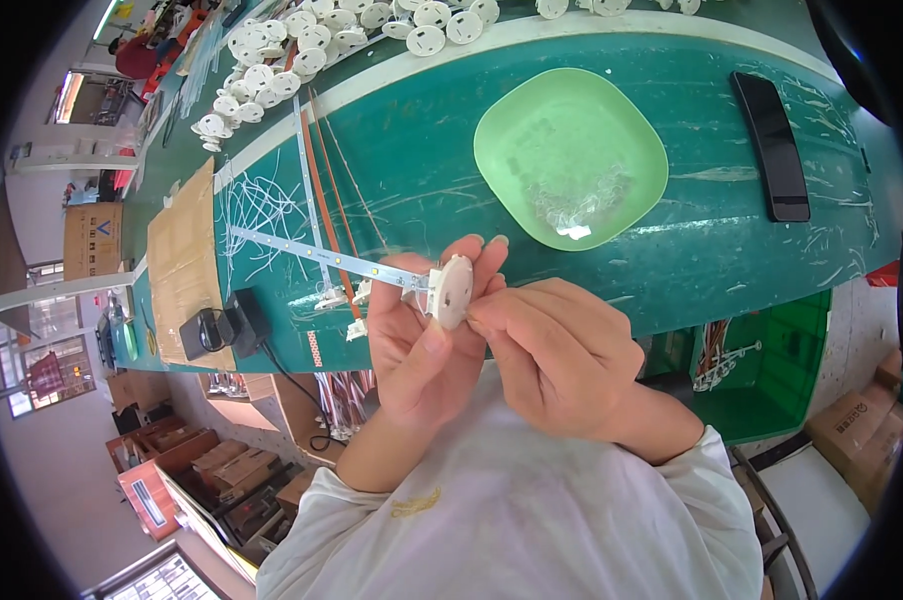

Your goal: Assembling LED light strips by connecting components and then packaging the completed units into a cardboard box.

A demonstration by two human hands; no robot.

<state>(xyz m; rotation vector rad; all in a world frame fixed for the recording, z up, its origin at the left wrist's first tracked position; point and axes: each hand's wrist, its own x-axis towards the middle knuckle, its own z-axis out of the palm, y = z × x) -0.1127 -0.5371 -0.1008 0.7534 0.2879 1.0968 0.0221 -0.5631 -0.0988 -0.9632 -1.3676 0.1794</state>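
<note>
Fingers and thumb of my left hand [417,365] hold a round white plastic end cap [456,288] on edge, its slotted face turned to the right. A pale LED strip [332,258] runs from the cap's back out to the left over the bench. My right hand [567,355] is closed in a pinch against the cap's face, thumb and forefinger together; whatever sits between the fingertips is too small to make out. Beyond my hands stands a light green bowl [532,115] with small clear pieces [582,200] at its bottom.
Many white end caps [312,62] lie heaped at the far left. More strips, thin white wires [262,215], a cardboard sheet [177,255] and a black power adapter [247,322] lie on the left. A black phone [772,145] rests at right, above a green crate [772,390].
</note>
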